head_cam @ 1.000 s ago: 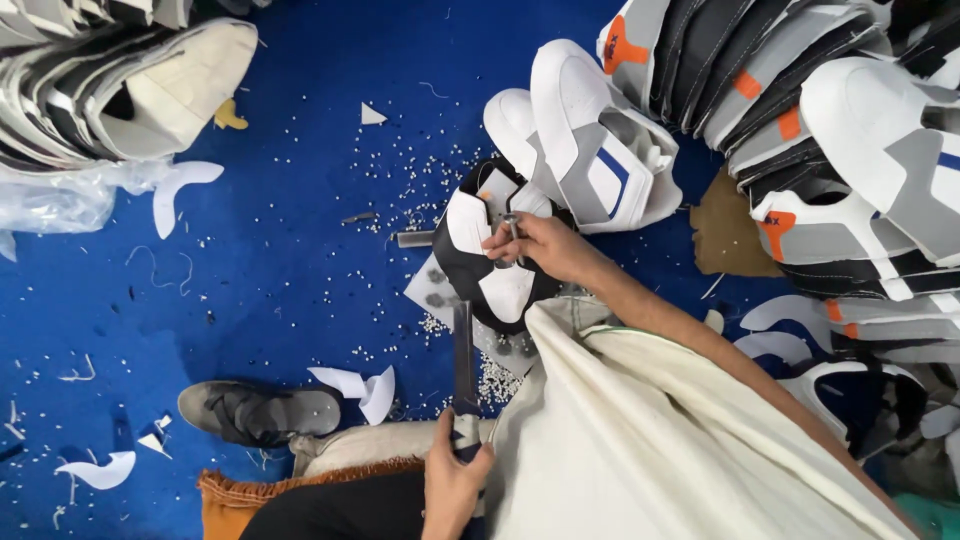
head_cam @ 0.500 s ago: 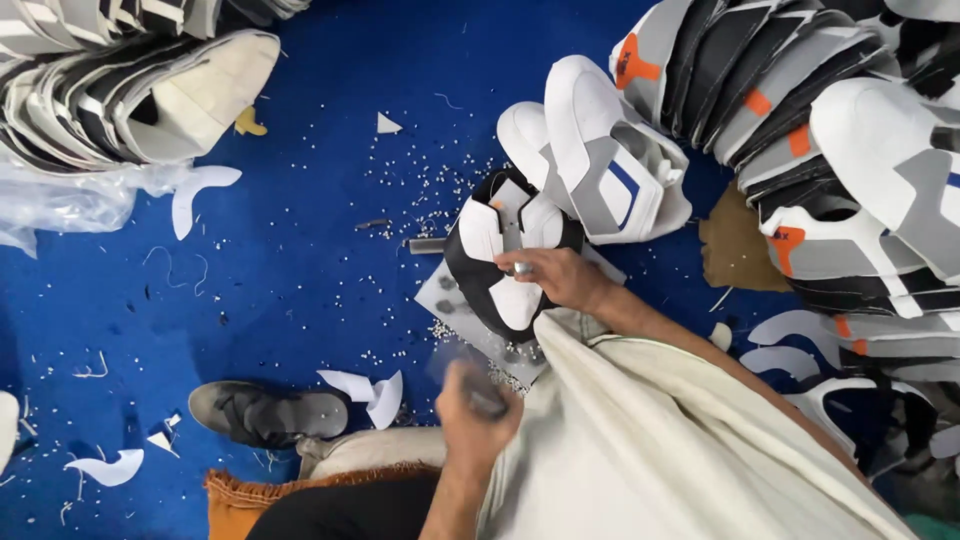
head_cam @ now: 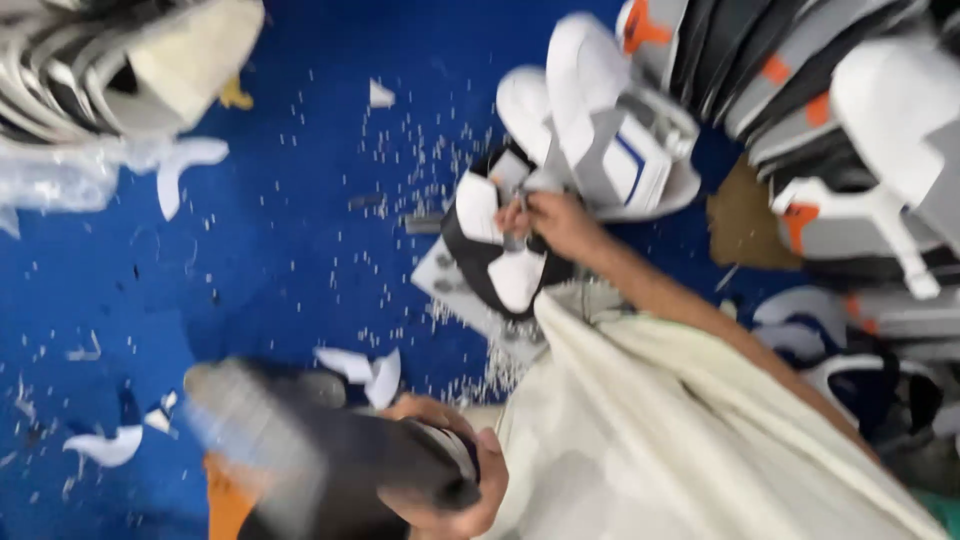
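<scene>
A black-and-white shoe upper (head_cam: 490,250) lies on a grey slab (head_cam: 440,285) on the blue floor (head_cam: 270,240). My right hand (head_cam: 560,222) reaches in from the right and pinches the upper's top edge, apparently with a small metal piece between the fingers. Low in the view, my left hand (head_cam: 450,480) grips a long dark tool (head_cam: 330,450). The tool is smeared by motion, so I cannot tell its kind. My cream garment (head_cam: 680,430) covers the lower right.
Finished white, grey and orange uppers (head_cam: 610,130) are piled at the top right, and another stack (head_cam: 120,70) sits at the top left above a clear plastic bag (head_cam: 60,180). White scraps (head_cam: 365,370) and tiny punchings litter the floor. Brown card (head_cam: 745,215) lies right of the hand.
My left hand has swung the dark tool from upright near the upper down and to the left, where it now blurs. My right hand has stayed on the upper.
</scene>
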